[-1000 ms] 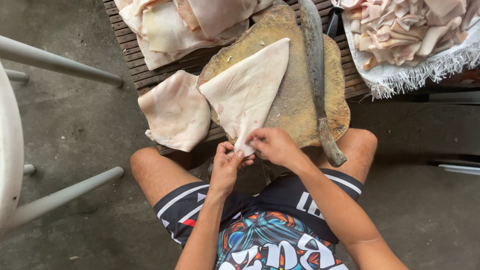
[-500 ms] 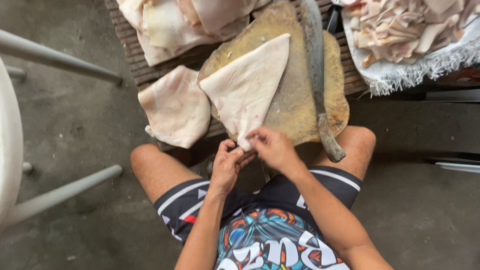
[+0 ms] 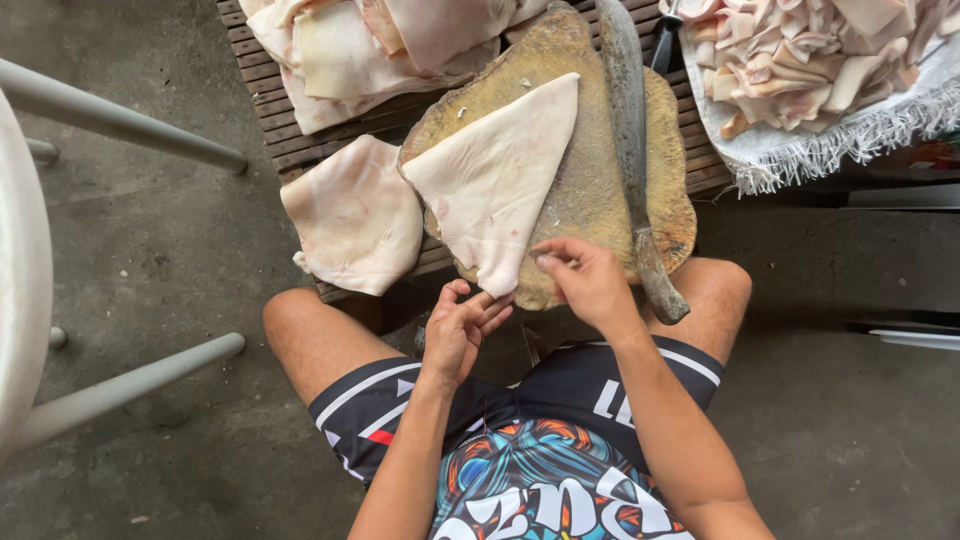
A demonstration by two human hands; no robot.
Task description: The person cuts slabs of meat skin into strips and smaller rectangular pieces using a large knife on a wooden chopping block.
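Note:
A pale triangular slab of raw pork skin [image 3: 495,180] lies on a round wooden chopping block [image 3: 590,170]. Its narrow tip hangs over the block's near edge. My left hand [image 3: 462,325] is under that tip, fingers touching it. My right hand [image 3: 585,280] hovers just right of the tip, fingers curled and pinched, apparently holding nothing. A long heavy cleaver [image 3: 632,150] rests across the block, its handle sticking out beside my right wrist.
Another skin piece [image 3: 355,215] hangs off the slatted wooden pallet [image 3: 275,110] to the left. More slabs [image 3: 390,45] are piled at the back. A white sack [image 3: 800,150] at the right holds several cut strips. White chair legs [image 3: 120,120] stand on the left.
My right hand has let go of the skin's tip and lifted slightly right. My left hand stays at the tip.

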